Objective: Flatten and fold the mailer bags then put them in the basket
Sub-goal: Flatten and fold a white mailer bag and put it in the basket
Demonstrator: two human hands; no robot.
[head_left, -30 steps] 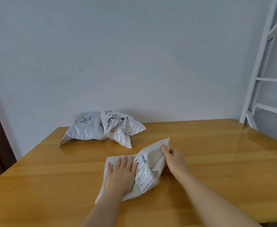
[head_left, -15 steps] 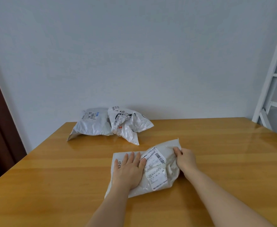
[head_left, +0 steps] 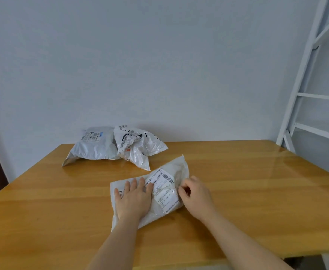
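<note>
On the mailer bag (head_left: 165, 193), left hand (head_left: 133, 199) flat; right hand (head_left: 195, 193) grip curled, pinching its edge.

Glossy varnished wood table (head_left: 237, 182), light reflections on top. Crinkled white plastic mailer bag (head_left: 179, 170) with matt paper labels (head_left: 164, 189). Grey plastic mailer (head_left: 95, 147), smoother; shiny wrinkled white plastic mailer (head_left: 146, 145). White painted metal frame (head_left: 303, 75). Matt wall (head_left: 159, 65).
</note>
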